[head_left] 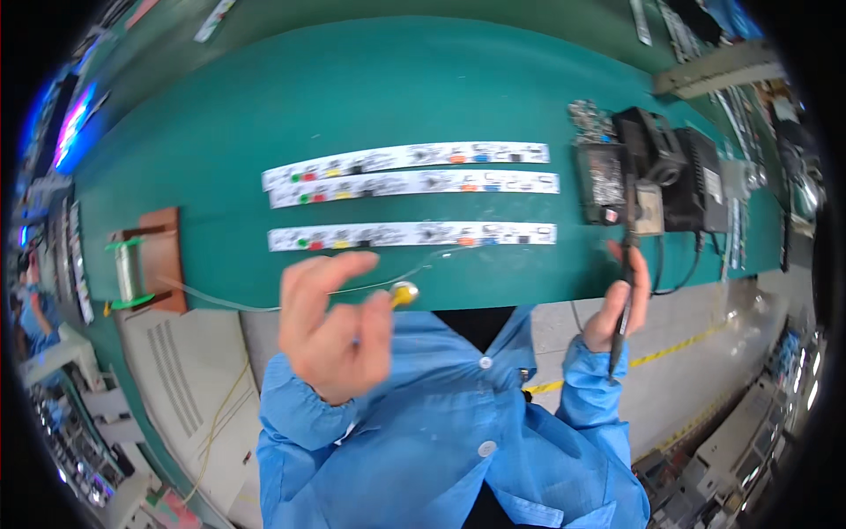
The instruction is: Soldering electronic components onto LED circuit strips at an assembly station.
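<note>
My left hand is raised over the near edge of the green table, pinching a thin solder wire that runs left to a spool. A small yellow part shows at its fingertips. My right hand grips a black soldering iron upright, tip up near the black soldering station. Three long white circuit strips lie side by side on the table beyond both hands.
The spool sits on a brown wooden stand at the left. Black boxes and cables crowd the right end of the table. A grey floor with a yellow line lies below.
</note>
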`<state>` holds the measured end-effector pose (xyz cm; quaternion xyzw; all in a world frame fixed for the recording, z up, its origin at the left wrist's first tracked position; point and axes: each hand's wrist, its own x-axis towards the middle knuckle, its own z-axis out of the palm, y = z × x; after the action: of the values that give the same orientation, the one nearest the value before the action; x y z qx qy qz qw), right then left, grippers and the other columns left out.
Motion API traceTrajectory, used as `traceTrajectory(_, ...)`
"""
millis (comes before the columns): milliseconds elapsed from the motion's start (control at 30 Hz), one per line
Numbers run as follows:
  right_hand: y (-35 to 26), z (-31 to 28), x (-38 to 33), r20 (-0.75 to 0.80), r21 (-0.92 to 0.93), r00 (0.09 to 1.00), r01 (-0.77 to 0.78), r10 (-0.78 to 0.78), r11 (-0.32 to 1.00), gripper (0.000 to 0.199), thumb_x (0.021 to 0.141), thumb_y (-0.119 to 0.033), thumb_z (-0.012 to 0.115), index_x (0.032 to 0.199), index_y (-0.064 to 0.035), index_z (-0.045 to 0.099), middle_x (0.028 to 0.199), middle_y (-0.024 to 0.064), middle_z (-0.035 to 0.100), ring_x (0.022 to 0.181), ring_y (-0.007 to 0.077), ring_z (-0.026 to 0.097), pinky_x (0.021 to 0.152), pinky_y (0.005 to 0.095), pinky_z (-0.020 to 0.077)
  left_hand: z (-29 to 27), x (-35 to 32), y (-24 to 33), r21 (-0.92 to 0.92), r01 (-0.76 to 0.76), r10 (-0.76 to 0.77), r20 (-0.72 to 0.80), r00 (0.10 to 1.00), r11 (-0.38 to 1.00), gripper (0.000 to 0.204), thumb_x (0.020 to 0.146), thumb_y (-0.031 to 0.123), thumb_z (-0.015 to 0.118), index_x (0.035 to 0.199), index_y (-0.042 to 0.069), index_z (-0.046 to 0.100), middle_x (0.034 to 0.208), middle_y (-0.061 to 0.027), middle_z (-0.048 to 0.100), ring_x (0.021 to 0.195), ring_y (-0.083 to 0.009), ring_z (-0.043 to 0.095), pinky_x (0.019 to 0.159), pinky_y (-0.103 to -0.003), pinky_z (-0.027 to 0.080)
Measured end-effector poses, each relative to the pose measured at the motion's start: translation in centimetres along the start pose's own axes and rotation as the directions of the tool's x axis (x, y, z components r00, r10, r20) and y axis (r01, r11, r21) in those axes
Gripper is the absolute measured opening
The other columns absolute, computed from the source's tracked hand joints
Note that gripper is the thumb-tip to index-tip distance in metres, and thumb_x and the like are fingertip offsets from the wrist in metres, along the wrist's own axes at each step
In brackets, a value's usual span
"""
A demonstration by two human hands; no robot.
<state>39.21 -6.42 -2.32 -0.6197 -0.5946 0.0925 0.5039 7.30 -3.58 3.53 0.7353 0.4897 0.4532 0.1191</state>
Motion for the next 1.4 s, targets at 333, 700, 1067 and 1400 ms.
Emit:
traceTrajectory(333,-2.2,4.1,1.9,0.188,-0.121,0.980,0.090,-0.067,0.989,0.043,0.091,-0.001,0.062,0.133,0.0018,0.053,0.125,0.0189,0.063,0.102,0.0188,0.060,0.091,0.0315,0.0483,-4.0,-1.8,-6.1,0.285,0.420,-0.405,-0.115,0.907,0.861,0.021,0.087,-0.001,0.062,0.108,-0.003,0.066,0.102,-0.0169,0.064,0.090,-0.0305,0.065,0.075,-0.035,0.052)
traceTrajectory(700,-1.6,4.4,1.7,0.165,0.044,0.982,0.090,-0.096,0.995,0.053,0.081,0.012,0.067,0.131,0.0022,0.051,0.120,0.0219,0.064,0.093,0.0167,0.062,0.085,0.0309,0.0517,-3.4,-1.2,-6.9,0.139,0.497,-0.494,-0.058,0.867,0.856,0.012,0.090,0.001,0.064,0.101,-0.003,0.065,0.084,-0.0111,0.066,0.069,-0.0174,0.064,0.061,-0.029,0.051)
traceTrajectory(1067,-1.0,3.9,1.0,0.070,0.111,0.968,0.234,-0.242,0.966,0.058,0.078,0.019,0.064,0.130,-0.0022,0.048,0.107,0.0212,0.063,0.098,0.0273,0.062,0.089,0.0388,0.0501,-4.2,-1.3,-7.7,-0.477,0.545,-0.622,-0.005,0.783,0.689,0.020,0.093,0.002,0.064,0.111,-0.005,0.065,0.097,-0.0093,0.068,0.082,-0.0114,0.065,0.074,-0.023,0.054)
traceTrajectory(1400,-1.3,3.8,1.1,0.116,0.141,0.976,0.168,-0.185,0.976,0.055,0.082,0.014,0.062,0.133,0.0002,0.048,0.115,0.0223,0.062,0.108,0.0295,0.060,0.099,0.0416,0.0447,-3.8,-2.4,-8.7,-0.510,0.514,-0.574,0.049,0.818,0.689,0.021,0.086,-0.010,0.064,0.107,-0.007,0.068,0.118,-0.0156,0.061,0.089,-0.0153,0.064,0.079,-0.025,0.055)
